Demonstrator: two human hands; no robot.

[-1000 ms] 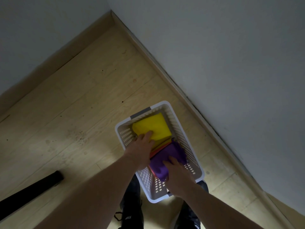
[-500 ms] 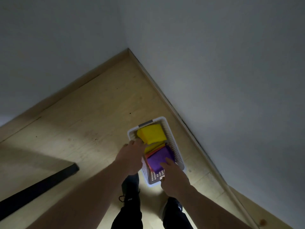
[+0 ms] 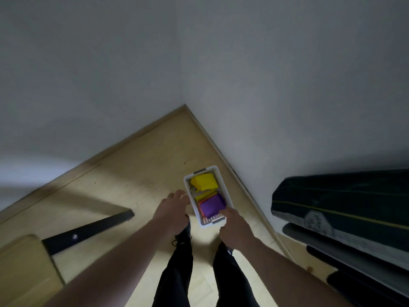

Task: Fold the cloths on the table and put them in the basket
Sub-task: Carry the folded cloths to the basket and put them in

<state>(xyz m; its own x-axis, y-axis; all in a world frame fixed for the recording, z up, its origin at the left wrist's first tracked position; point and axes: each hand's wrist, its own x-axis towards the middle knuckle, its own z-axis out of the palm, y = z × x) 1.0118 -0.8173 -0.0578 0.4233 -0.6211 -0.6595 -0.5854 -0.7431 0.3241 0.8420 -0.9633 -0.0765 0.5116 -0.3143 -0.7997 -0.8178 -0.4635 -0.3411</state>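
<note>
A white perforated basket stands on the wooden floor near the room's corner. Inside it lie a folded yellow cloth at the far end and a folded purple cloth at the near end, with an orange edge showing beneath the purple one. My left hand hangs above the floor just left of the basket, fingers relaxed, holding nothing. My right hand hovers over the basket's near right corner, fingers loose and empty.
White walls meet in a corner behind the basket. A black table leg and a wooden table corner sit at the lower left. Dark stacked bags fill the right side. My legs stand below the basket.
Both hands have come out of the basket and let go of the cloths. The view has risen and pulled back, so the basket looks smaller and the bags and table edge appear.
</note>
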